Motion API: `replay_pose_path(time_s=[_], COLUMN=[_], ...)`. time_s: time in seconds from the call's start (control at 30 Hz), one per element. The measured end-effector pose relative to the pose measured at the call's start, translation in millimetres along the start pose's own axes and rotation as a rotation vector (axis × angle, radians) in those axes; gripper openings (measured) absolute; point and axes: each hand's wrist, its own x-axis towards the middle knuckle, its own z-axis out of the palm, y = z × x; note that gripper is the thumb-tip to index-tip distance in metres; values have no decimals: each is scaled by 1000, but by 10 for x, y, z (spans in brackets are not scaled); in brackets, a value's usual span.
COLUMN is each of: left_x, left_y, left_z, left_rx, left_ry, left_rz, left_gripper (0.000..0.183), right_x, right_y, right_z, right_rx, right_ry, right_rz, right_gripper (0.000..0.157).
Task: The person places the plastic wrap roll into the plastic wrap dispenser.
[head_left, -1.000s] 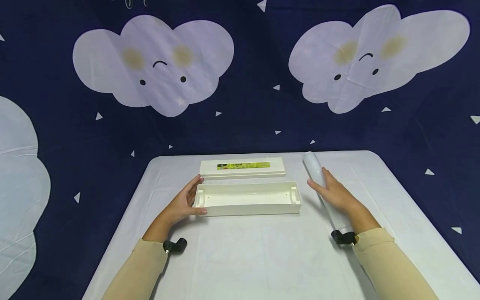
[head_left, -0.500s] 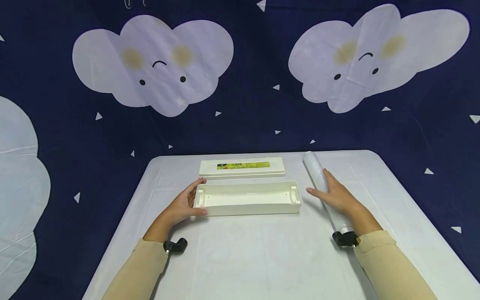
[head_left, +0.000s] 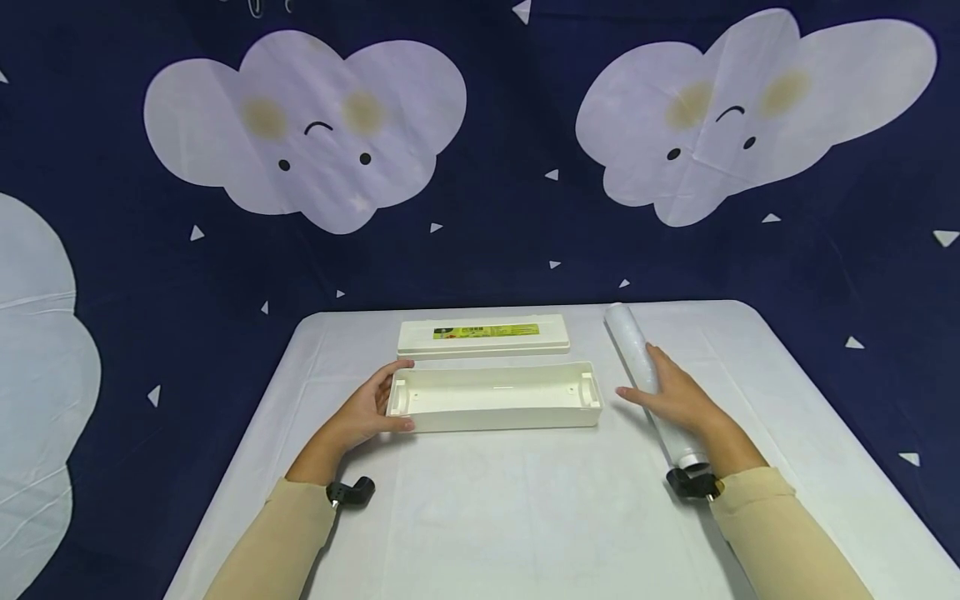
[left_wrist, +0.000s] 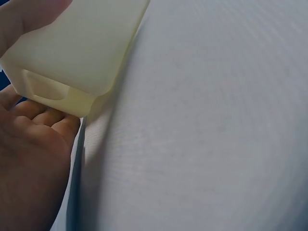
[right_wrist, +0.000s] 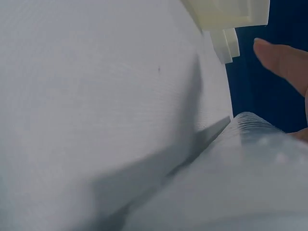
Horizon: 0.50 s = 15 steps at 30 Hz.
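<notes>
In the head view, my left hand (head_left: 363, 408) grips the left end of a white plastic box (head_left: 495, 421), thumb on its front wall and fingers at the far side. The left wrist view shows the box's end wall (left_wrist: 45, 91) close to the fingers. My right hand (head_left: 678, 400) lies over a roll of cling film (head_left: 633, 350), which rests slanted on the table's right side. Its thumb (right_wrist: 284, 60) stretches out straight, apart from the roll in the right wrist view. The other fingers are mostly hidden behind the roll there.
Behind the box lies its long white lid (head_left: 483, 343) with a yellow-green label. All of it stands on a table with a white cloth (head_left: 525, 517). A dark blue curtain (head_left: 517, 250) with clouds hangs behind the table's far edge.
My right hand has slid slightly toward me along the roll, its thumb lower now. The left fingertips have come in nearer the box's back corner. Box, lid and roll stay about where they were.
</notes>
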Motion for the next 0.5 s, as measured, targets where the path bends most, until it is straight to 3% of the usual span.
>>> replay_pose_path(time_s=[0.5], left_x=[12], left_y=[9], left_z=[-3], left_rx=[-4], left_ry=[-7], left_rz=[-9], left_gripper=[114], right_x=[-23], right_y=[16], right_z=[0], right_rx=[-6], right_ry=[32], right_rz=[-28], right_gripper=[108])
